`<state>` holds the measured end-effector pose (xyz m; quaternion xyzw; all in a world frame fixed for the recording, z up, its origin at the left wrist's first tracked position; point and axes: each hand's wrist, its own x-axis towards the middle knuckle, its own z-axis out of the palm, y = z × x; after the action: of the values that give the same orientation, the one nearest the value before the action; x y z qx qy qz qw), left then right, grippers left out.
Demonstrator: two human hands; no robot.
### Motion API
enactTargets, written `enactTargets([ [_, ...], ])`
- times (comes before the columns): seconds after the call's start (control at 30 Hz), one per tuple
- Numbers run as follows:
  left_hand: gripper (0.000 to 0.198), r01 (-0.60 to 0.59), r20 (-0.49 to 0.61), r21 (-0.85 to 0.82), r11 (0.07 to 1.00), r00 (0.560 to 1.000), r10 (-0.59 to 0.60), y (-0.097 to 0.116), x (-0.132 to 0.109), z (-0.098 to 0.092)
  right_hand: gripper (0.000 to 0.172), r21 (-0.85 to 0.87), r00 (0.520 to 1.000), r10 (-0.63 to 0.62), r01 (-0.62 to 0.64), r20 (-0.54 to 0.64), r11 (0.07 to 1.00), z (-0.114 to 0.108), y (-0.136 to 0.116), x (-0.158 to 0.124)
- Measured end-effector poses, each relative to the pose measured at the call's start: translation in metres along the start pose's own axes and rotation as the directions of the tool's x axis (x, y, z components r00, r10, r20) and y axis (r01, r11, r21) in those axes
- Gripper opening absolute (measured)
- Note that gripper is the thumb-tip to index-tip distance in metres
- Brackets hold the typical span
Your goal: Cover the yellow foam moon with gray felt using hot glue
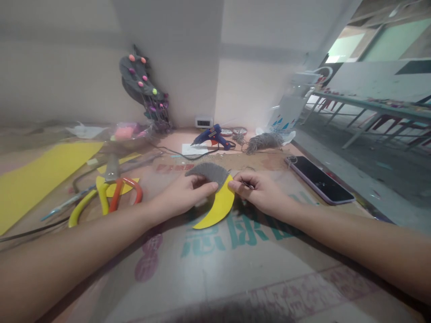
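Note:
A yellow crescent (220, 204) hangs just above the table, its upper half wound with grey yarn (210, 172) and its lower half bare. My left hand (191, 193) pinches it at the inner curve, thumb in front over the edge of the winding. At the outer edge, where grey meets yellow, my right hand (259, 190) is closed with thumb against finger. A dark grey strand of yarn shows at its fingers; how it runs behind the crescent is hidden.
A blue glue gun (213, 136) and a grey yarn bundle (264, 142) lie at the back. Right is a phone (319, 179). Left are scissors (114, 179) and a yellow sheet (43, 175). A decorated grey crescent (134, 80) leans on the wall; a white jug (286, 107) stands back right.

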<state>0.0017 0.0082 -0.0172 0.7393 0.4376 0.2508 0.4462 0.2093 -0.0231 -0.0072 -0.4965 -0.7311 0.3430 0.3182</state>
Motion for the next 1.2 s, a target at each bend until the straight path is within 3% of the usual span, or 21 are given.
enactTargets([
  [0.27, 0.04, -0.079, 0.027, 0.027, 0.997, 0.997, 0.078, 0.0005, 0.0009, -0.0002, 0.04, 0.106, 0.999, 0.042, -0.043, 0.011, 0.993, 0.0007, 0.0032, 0.0006],
  [0.63, 0.033, -0.076, 0.079, -0.06, 0.995, 0.994, 0.08, 0.0024, 0.0014, -0.0012, 0.036, 0.168, 0.997, 0.076, -0.078, 0.017, 0.983, 0.0013, 0.0029, 0.0004],
  [0.9, 0.028, -0.128, 0.014, -0.046, 0.991, 0.992, 0.128, 0.0002, 0.0014, -0.0011, 0.037, 0.256, 0.996, 0.08, -0.085, 0.03, 0.963, 0.0011, 0.0028, 0.0015],
  [1.03, 0.032, -0.143, 0.036, -0.082, 0.986, 0.989, 0.146, -0.0011, 0.0018, -0.0025, 0.04, 0.307, 0.994, 0.1, -0.107, 0.039, 0.946, 0.0005, 0.004, 0.0014],
  [1.2, 0.039, -0.107, 0.003, -0.13, 0.986, 0.994, 0.108, -0.0025, -0.0003, -0.0024, 0.039, 0.211, 0.993, 0.084, -0.101, 0.088, 0.972, -0.0008, 0.0022, -0.0002],
])
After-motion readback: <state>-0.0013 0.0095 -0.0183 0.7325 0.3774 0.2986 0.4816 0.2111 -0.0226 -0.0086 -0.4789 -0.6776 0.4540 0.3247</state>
